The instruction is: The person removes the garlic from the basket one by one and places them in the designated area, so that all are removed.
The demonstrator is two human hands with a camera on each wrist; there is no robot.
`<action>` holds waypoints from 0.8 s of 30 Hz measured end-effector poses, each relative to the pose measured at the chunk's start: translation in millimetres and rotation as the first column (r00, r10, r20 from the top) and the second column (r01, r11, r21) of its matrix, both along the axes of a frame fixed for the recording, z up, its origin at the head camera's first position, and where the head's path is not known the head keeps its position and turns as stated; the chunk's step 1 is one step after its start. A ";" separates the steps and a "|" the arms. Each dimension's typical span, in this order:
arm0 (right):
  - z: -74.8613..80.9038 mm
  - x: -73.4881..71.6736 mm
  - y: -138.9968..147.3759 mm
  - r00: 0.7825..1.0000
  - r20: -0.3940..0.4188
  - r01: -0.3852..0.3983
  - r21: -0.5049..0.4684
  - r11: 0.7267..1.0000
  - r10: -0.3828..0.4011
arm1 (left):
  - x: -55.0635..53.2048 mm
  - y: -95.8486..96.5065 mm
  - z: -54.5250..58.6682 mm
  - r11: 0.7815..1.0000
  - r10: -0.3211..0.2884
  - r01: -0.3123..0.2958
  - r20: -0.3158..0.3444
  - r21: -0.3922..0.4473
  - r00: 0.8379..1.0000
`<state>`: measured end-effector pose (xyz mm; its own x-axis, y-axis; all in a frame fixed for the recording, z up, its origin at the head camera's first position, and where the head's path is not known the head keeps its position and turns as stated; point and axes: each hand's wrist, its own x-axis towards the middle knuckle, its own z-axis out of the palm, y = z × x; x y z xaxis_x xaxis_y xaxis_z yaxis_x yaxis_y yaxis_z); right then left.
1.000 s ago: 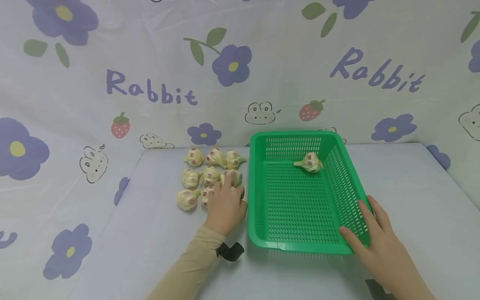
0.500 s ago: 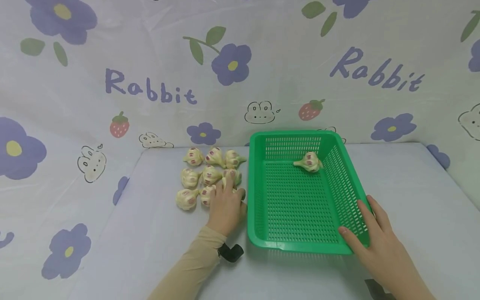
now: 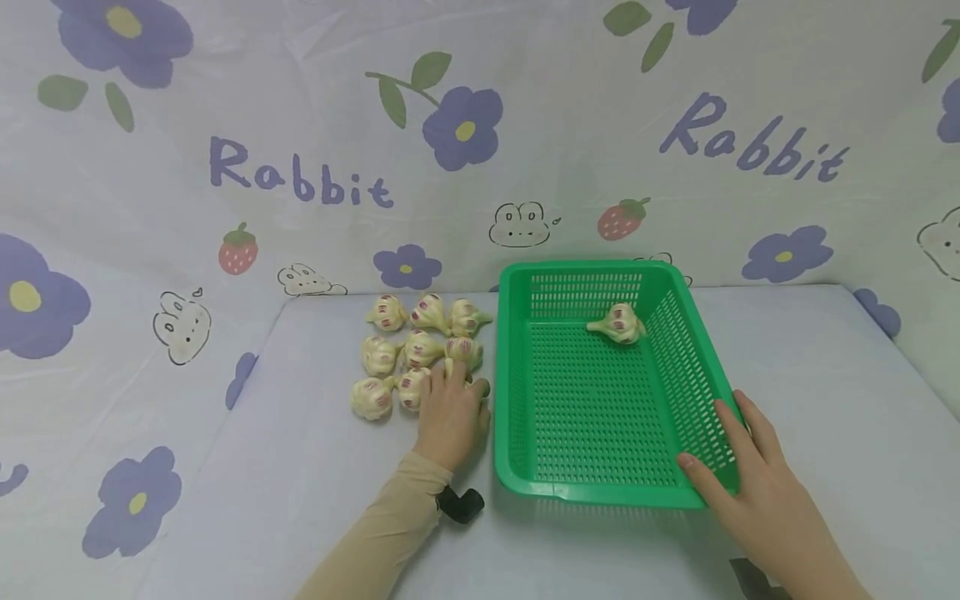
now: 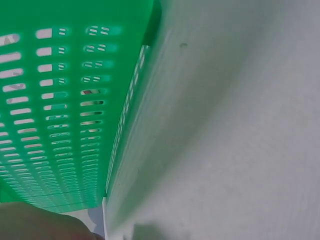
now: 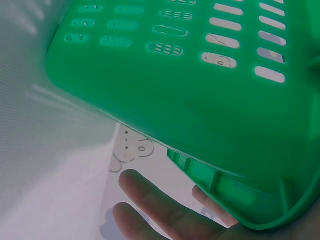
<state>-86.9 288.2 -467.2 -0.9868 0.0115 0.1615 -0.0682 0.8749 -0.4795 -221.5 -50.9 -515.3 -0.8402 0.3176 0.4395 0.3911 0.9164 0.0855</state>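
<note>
Several pale garlic bulbs [image 3: 422, 350] with purplish marks lie in close rows on the table, left of a green plastic basket [image 3: 630, 495]. My left hand [image 3: 450, 421] reaches over the front right of the group, fingers curled down around a garlic bulb that it mostly hides. The left wrist view has the basket's slotted side wall [image 4: 65, 135] and part of the hand [image 4: 40, 222] at its lower edge. My right hand [image 3: 772, 500] grips the basket's near right corner, thumb over the rim, fingers outside. One garlic bulb [image 3: 622, 323] lies at the basket's back right.
A white table [image 3: 825, 367] runs back to a hanging cloth [image 3: 570, 125] printed with flowers, rabbits and strawberries. The basket's left wall stands close beside the left hand and the nearest bulbs.
My left hand has drawn back slightly toward me, its fingers more bent, uncovering more of the bulb behind it. The right hand and the basket stay in place.
</note>
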 end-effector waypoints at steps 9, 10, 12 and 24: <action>-1.2 0.9 0.1 1.000 -0.001 0.005 -0.005 1.000 -0.005 | -1.8 0.2 -2.2 1.000 -0.001 0.001 0.011 0.005 1.000; -1.3 1.0 0.1 1.000 -0.002 0.006 -0.006 1.000 -0.006 | -1.8 0.4 -2.1 1.000 0.000 0.000 0.013 0.006 1.000; -1.5 1.1 -0.1 1.000 -0.004 0.008 -0.006 1.000 -0.008 | -1.5 0.8 -1.6 1.000 0.000 -0.001 0.018 0.010 1.000; -1.4 0.9 -0.9 1.000 -0.028 0.002 -0.008 1.000 -0.002 | 2.2 0.7 5.7 0.999 -0.007 0.007 0.012 0.040 1.000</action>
